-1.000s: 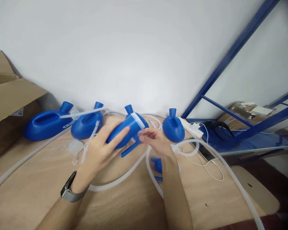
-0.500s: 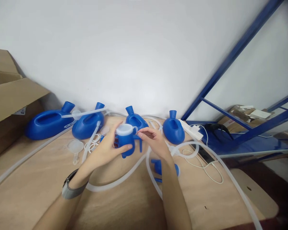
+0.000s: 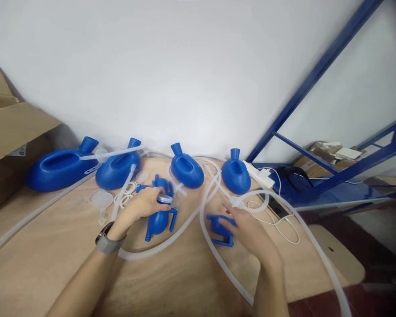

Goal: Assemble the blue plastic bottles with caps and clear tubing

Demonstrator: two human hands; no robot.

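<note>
My left hand is closed around the lidded end of a blue plastic cup with a spout and a handle. The cup is tilted low over the table, its translucent lid showing between my fingers. Just behind it lies another blue cup-like part, partly hidden. On the right, my right hand is open, fingers apart, over a similar blue cup with a handle. My palm hides part of that cup, and whether the fingers touch it is unclear.
Blue bottles with angled necks stand along the wall. Translucent hoses loop across the table. A loose clear lid lies at left, near a cardboard box. A power strip, phone and white cable sit right.
My left hand has lowered the lidded cup toward the table and tipped it. My right hand has left its lid and moved right and down to the other cup.
</note>
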